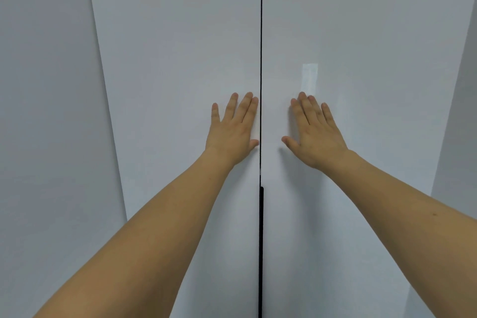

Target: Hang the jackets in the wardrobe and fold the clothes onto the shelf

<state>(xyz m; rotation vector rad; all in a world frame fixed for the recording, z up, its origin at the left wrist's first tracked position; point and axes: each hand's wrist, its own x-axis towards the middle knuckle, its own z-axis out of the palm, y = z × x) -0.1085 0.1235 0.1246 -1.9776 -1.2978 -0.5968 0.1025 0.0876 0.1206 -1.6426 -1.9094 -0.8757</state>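
Note:
The white wardrobe fills the view, with its two doors closed and a thin dark gap (261, 33) running down between them. My left hand (233, 128) lies flat on the left door (175, 59), fingers straight, right beside the gap. Flat against the right door (374, 33) is my right hand (313, 131), fingers spread, a little to the right of the gap. Neither hand holds anything. No jackets or other clothes are in view.
A pale wall (46, 111) runs along the left of the wardrobe, and another pale surface (459, 137) shows at the far right. A bright rectangular reflection (309, 79) sits on the right door just above my right fingers.

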